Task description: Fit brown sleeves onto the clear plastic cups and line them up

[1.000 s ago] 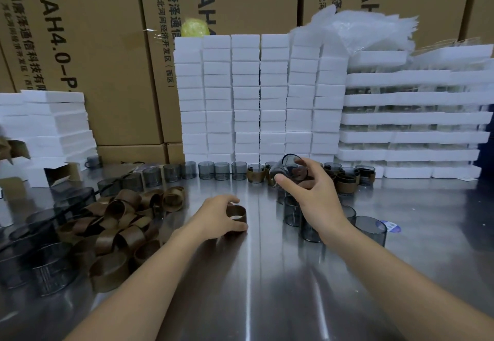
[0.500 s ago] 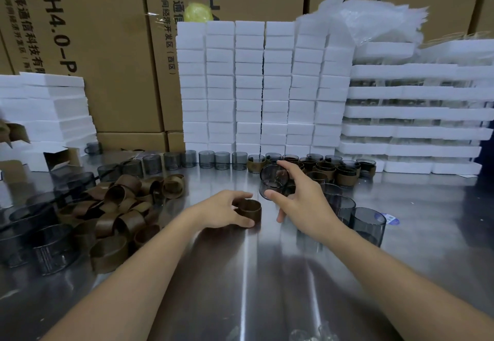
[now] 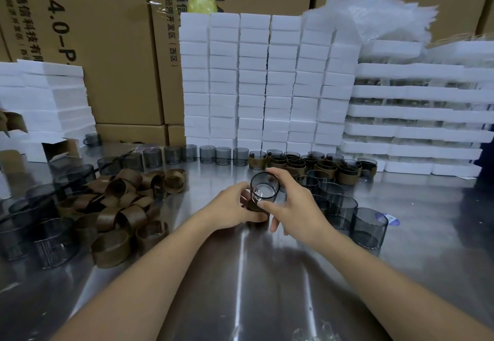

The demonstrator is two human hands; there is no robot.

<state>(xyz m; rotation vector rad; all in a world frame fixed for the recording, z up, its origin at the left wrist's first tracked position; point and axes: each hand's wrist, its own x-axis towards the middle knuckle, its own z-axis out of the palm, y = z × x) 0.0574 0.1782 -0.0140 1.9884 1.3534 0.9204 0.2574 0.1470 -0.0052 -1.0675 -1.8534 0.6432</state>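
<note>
My right hand [image 3: 291, 204] grips a clear plastic cup [image 3: 264, 188], tilted with its mouth toward me, over the middle of the steel table [image 3: 240, 274]. Right below it my left hand [image 3: 232, 207] holds a brown sleeve [image 3: 254, 207] on the tabletop; the cup's base sits at or in the sleeve, which is mostly hidden by my fingers. A heap of loose brown sleeves [image 3: 117, 207] lies to the left. Sleeved cups [image 3: 328, 167] stand grouped at the back right, and bare cups [image 3: 347, 212] stand just right of my right hand.
A row of bare smoky cups [image 3: 192, 153] runs along the back, with more bare cups [image 3: 40, 233] at the left edge. White foam blocks [image 3: 267, 81] and foam trays [image 3: 417, 116] are stacked behind, in front of cardboard boxes [image 3: 107, 46].
My right hand has brought the cup from the back group toward me and down onto the sleeve. My left hand slid the sleeve a little right to meet it.
</note>
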